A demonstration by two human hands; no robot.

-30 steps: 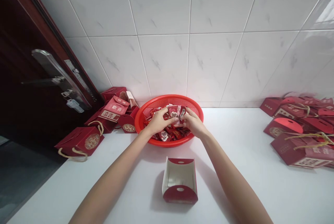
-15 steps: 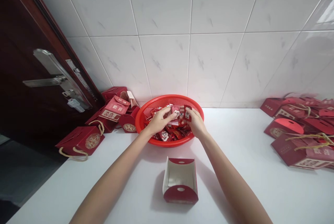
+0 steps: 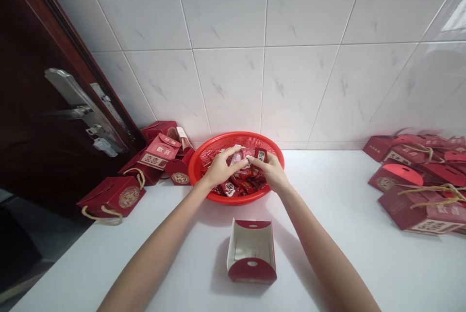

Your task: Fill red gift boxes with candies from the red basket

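Both hands are over a red plastic basket [image 3: 196,187] heaped with red-wrapped candies [image 3: 248,187]. My left hand [image 3: 219,170] is closed around pink-and-white wrapped candies [image 3: 236,157], its thumb lying across them. My right hand [image 3: 275,174] grips a dark red candy [image 3: 261,155] with a white label, and its thumb tip reaches across to the left hand's candies. How many candies each hand holds is partly hidden by the fingers. Nearer to me, between my forearms, a dark red gift box [image 3: 252,272] stands with its top open, showing a pale inside.
Closed red gift boxes [image 3: 125,194] with rope handles are piled at the left, beside a dark door [image 3: 40,142] with a metal lock. More red boxes [image 3: 415,210] lie stacked at the right. A tiled wall [image 3: 233,93] rises behind the white table [image 3: 320,195].
My right hand has shifted slightly left, bringing its thumb against the candies in my left hand. The basket and open box have stayed put.
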